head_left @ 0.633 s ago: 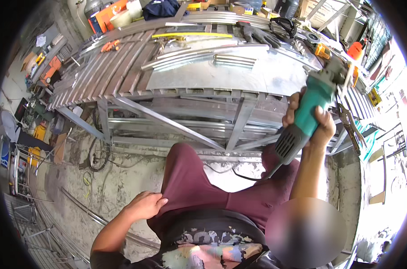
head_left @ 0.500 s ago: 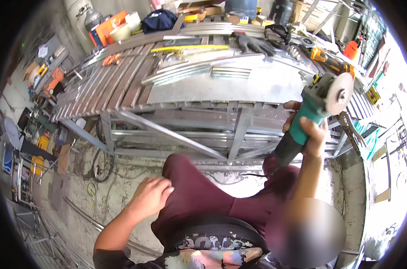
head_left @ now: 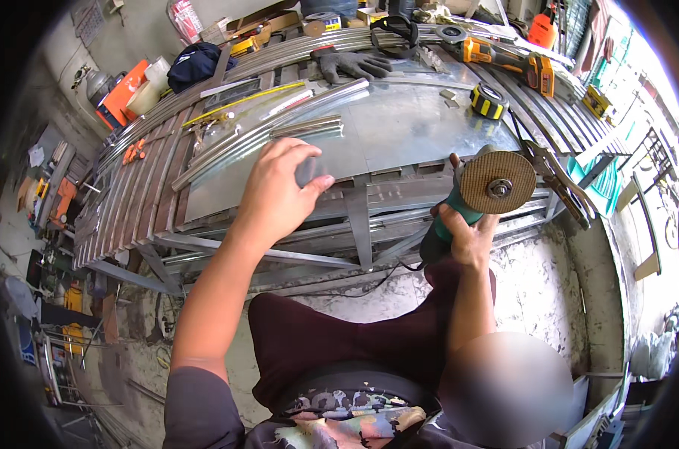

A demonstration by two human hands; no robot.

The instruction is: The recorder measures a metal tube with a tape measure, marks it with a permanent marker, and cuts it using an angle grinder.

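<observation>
My right hand (head_left: pixel 466 236) is wrapped round the teal and black body of an angle grinder (head_left: pixel 470 213), thumb across it. The grinder's round brown disc (head_left: pixel 515 179) faces up toward me, with its centre nut showing. My left hand (head_left: pixel 280 187) reaches over the front edge of the bench, thumb and fingers apart and curved. A greyish patch shows between them; I cannot tell what it is. Just beyond this hand, short shiny metal strips (head_left: pixel 309 129) lie on a flat metal sheet (head_left: pixel 407 112).
Along the slatted metal bench (head_left: pixel 149 194) are a grey work glove (head_left: pixel 351 65), a yellow-black tape measure (head_left: pixel 489 101), long strips (head_left: pixel 227 153) and a yellow-black power tool (head_left: pixel 504 60). Locking pliers (head_left: pixel 560 183) hang at the right edge. A cord (head_left: pixel 339 288) trails below.
My left hand has risen from my thigh to above the bench edge. The grinder has come left and lower, its disc turned more toward me. My view has shifted, uncovering the tape measure.
</observation>
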